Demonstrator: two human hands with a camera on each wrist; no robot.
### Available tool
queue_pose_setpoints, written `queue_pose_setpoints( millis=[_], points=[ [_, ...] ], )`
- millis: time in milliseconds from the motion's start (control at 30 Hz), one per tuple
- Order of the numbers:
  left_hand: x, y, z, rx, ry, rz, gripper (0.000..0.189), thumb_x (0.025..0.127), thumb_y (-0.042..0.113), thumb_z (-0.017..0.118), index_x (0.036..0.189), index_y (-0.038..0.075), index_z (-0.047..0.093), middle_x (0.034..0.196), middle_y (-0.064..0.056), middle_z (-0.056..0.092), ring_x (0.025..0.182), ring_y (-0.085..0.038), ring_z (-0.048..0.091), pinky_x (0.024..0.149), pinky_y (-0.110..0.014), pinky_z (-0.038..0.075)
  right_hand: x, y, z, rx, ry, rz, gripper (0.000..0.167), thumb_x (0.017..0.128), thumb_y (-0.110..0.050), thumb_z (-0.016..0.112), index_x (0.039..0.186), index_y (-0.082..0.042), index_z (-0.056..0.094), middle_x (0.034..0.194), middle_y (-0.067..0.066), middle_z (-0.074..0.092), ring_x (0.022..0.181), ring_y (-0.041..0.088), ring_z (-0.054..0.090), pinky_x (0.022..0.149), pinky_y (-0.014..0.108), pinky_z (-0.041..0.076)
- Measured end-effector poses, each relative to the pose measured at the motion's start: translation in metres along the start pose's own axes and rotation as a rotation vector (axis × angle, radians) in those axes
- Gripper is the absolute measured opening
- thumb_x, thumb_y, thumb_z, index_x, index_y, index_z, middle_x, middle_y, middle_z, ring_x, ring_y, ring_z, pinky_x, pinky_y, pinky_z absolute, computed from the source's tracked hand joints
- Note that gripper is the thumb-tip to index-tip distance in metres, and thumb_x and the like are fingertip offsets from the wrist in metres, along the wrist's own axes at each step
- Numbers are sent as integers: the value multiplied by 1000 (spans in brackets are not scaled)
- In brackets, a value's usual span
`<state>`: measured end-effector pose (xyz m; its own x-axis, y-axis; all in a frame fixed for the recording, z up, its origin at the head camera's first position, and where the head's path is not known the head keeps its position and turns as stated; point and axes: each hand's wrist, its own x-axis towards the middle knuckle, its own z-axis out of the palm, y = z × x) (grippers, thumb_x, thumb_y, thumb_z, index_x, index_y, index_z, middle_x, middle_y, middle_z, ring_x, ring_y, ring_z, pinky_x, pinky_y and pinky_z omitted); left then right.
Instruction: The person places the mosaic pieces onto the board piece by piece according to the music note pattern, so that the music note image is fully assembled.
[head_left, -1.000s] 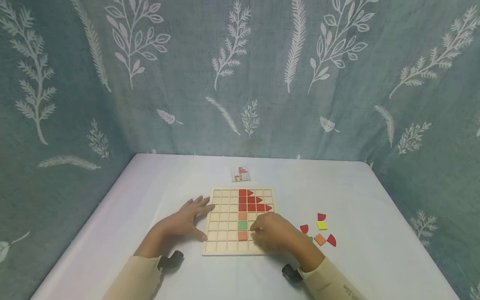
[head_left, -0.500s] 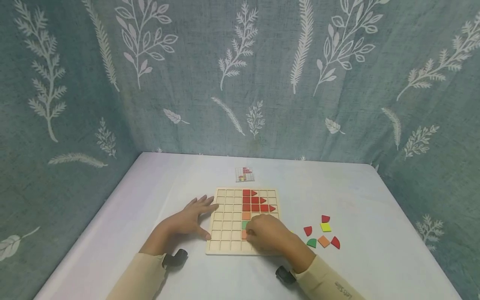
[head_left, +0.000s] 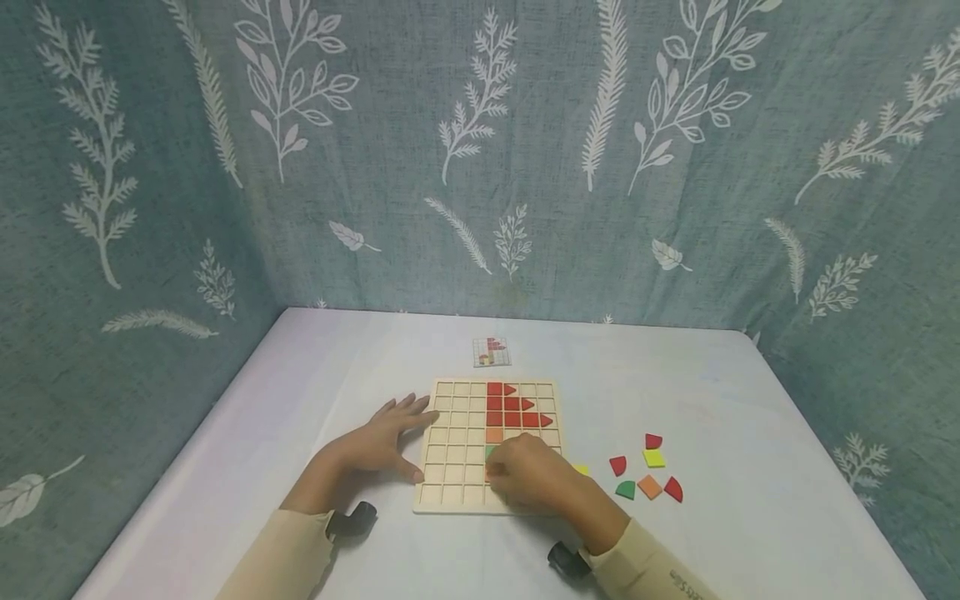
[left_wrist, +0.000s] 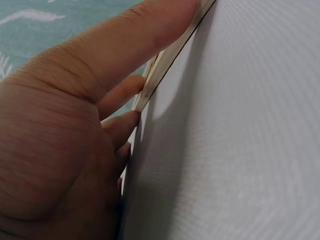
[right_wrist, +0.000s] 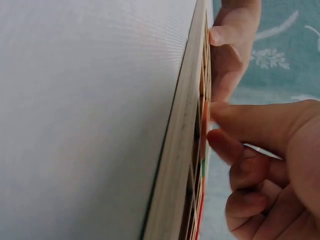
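Note:
A pale wooden grid board (head_left: 453,475) lies on the table, with red square and pointed tiles (head_left: 512,419), an orange square tile (head_left: 494,435) and a green square tile (head_left: 491,452) in its cells. My left hand (head_left: 378,443) rests along the board's left edge, fingers and thumb spread and touching it. Over the lower middle of the board is my right hand (head_left: 536,475), fingers curled. In the right wrist view its thumb and index fingertip close on a lower orange square tile (right_wrist: 205,120) at the grid. The hand covers most of that tile in the head view.
A small pattern card (head_left: 491,352) lies behind the board. Right of it are loose tiles: red quarter-rounds (head_left: 673,489), a green quarter-round (head_left: 626,490), an orange square (head_left: 649,487) and a yellow square (head_left: 654,458). Another yellow piece (head_left: 581,470) shows partly behind the right wrist.
My right hand has moved slightly left and down over the board, and its fingertips now cover the lower orange tile. The left hand stays at the board's edge.

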<state>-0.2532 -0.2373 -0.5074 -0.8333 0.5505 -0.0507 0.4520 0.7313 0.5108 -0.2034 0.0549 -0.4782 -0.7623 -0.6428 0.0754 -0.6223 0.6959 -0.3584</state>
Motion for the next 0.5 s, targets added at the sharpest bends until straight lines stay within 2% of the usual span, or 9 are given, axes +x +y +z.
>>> queue_pose_setpoints(
  millis=[67, 200, 333, 500],
  points=[
    [-1, 0, 0, -6, -6, 0, 113, 56, 63, 82, 149, 15, 41, 160, -11, 19, 148, -32, 4, 117, -52, -2, -1, 1, 0, -4, 1, 26, 9, 87, -18, 69, 92, -19, 76, 86, -16, 67, 84, 3, 61, 80, 28, 54],
    [-2, 0, -1, -5, -13, -6, 113, 57, 63, 83, 150, 15, 40, 160, -11, 18, 148, -32, 3, 117, -52, -2, -1, 3, -1, 10, 4, 65, 8, 86, -15, 69, 89, -20, 75, 83, -17, 65, 79, 4, 58, 76, 28, 54],
    [-3, -1, -1, 2, -19, -14, 113, 56, 64, 82, 150, 16, 40, 161, -8, 18, 148, -30, 3, 117, -50, -2, -1, 3, -3, 36, 1, 52, 9, 84, -12, 69, 85, -19, 74, 79, -16, 64, 74, 3, 55, 72, 26, 53],
    [-1, 0, -2, -5, -16, -13, 113, 56, 64, 83, 150, 17, 41, 160, -8, 18, 148, -29, 3, 117, -50, -2, 0, 3, -3, 28, 13, 39, 10, 84, -12, 69, 87, -19, 75, 82, -15, 67, 75, 2, 57, 74, 27, 53]
  ],
)
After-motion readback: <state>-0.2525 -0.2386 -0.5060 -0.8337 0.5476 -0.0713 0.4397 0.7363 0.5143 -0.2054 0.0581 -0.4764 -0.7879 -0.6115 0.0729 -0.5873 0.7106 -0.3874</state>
